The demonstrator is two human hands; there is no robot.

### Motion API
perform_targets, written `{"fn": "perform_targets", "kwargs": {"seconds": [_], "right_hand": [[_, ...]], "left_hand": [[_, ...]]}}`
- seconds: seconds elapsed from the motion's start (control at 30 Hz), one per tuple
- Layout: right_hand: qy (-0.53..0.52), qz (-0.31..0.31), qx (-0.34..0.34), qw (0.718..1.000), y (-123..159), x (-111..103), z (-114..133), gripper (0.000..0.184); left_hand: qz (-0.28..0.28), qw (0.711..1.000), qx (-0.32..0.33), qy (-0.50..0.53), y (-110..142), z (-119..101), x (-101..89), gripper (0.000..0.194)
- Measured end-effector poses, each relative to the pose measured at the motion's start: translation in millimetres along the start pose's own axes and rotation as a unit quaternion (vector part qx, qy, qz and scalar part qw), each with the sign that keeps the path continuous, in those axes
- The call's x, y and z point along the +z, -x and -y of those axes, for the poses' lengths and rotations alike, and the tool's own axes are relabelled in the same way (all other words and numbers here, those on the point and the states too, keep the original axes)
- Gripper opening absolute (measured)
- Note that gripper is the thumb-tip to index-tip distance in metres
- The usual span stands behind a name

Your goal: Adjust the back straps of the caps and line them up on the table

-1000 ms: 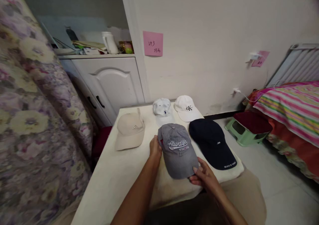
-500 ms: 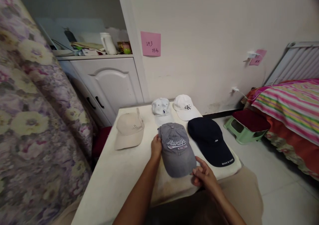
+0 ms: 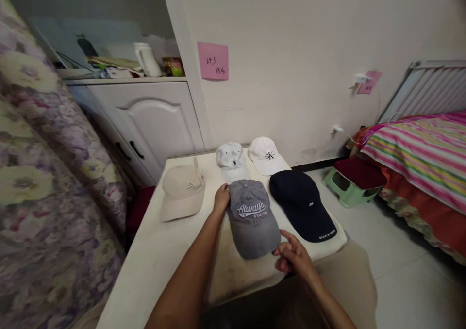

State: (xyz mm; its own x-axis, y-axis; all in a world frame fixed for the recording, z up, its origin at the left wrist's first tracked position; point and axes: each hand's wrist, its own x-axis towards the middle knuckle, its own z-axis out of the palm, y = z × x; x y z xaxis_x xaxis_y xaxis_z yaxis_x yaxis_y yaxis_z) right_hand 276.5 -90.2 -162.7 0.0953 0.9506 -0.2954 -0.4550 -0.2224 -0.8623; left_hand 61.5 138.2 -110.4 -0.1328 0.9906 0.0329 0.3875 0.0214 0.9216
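Cap [image 3: 254, 225]: grey, curved brim [image 3: 257, 242], white raised-looking script [image 3: 252, 209] (reads "Always").

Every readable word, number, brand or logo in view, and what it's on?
"Always", with "75" below: gray cap; patch beside "75" blurred.
"CK" (first letter could be G): white cap.
"BELIEVE", rest blurred: brim of navy cap; its crown mark is too small.
"243", then "55" plus an unclear character: larger pink note.
Too small: smaller pink note.
Logos, no words: slanted stripes, beige cap; small dark figure, pale blue cap.
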Motion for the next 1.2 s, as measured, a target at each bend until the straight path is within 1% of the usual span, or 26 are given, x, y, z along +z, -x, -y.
{"fn": "perform_targets", "kwargs": {"seconds": [0.13, 0.27, 0.37, 0.53, 0.6, 0.7, 0.8, 0.9, 0.97, 1.1, 1.2], "right_hand": [[0.018, -0.011, 0.010, 1.000, 0, 0, 1, 0.089], [0.032, -0.009, 0.003, 0.999, -1, 0, 0, 0.087], [0.037, -0.003, -0.003, 0.999, 0, 0, 1, 0.085], [0.044, -0.001, 0.003, 0.999, 2, 1, 4, 0.083], [0.051, 0.000, 0.000, 0.999, 2, 1, 5, 0.083], [0.053, 0.000, -0.006, 0.999, 3, 0, 5, 0.082], [0.049, 0.004, -0.011, 0.999, 4, -1, 4, 0.084], [0.043, 0.001, -0.019, 0.999, 7, 0, 5, 0.083], [0.032, -0.006, -0.028, 0.999, 9, 1, 4, 0.077], [0.021, -0.019, -0.048, 0.998, 17, 5, 3, 0.059], [0.039, 0.001, -0.056, 0.998, 24, 12, 2, 0.053]], "left_hand": [[0.026, 0.999, -0.010, -0.020, -9, -5, -0.8, 0.034], [0.036, 0.999, -0.018, -0.007, -7, 1, 1.8, 0.034], [0.016, 0.999, -0.027, 0.020, -6, 8, 1.2, 0.034], [-0.046, 0.995, -0.046, 0.078, 1, 25, -5.3, 0.034], [-0.064, 0.991, -0.048, 0.107, 10, 31, -7.7, 0.034], [-0.076, 0.986, -0.037, 0.147, 30, 39, -11.3, 0.030], [-0.074, 0.982, -0.019, 0.172, 55, 44, -15.2, 0.023], [-0.063, 0.982, 0.002, 0.179, 79, 45, -19.3, 0.024], [-0.052, 0.983, 0.013, 0.174, 94, 46, -21.7, 0.025], [-0.037, 0.987, 0.030, 0.154, 122, 48, -26.0, 0.024], [-0.037, 0.990, 0.040, 0.131, 139, 49, -28.9, 0.023]]}}
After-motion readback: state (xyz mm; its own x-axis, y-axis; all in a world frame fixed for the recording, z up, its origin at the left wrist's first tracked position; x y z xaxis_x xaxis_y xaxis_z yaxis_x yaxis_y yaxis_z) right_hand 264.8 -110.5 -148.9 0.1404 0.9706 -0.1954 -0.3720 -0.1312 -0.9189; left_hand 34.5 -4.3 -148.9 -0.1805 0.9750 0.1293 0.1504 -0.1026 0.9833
